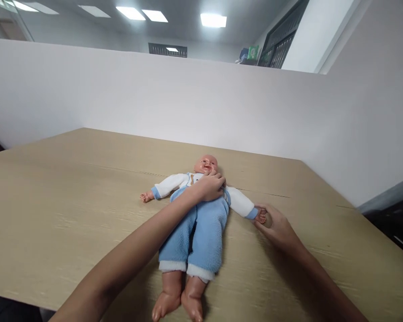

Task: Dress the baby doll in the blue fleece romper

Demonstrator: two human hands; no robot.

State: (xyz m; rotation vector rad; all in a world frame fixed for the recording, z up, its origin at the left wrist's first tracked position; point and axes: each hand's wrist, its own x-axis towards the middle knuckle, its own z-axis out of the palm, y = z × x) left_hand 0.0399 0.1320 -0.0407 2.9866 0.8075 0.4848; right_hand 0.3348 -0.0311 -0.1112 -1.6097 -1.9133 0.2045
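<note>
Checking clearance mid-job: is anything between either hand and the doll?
Nothing visible. The left hand rests on the chest of the doll; the right hand is at the doll's small hand.

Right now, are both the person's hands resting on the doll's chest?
No, only the left hand is on the doll's chest; the right hand is at its outstretched arm.

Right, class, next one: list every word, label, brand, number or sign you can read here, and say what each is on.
Readable text: none.
Green packet: pale marking, too small and blurred to read.
Doll's top: dark and brown marks, partly behind the left hand; no letters can be made out.
</note>
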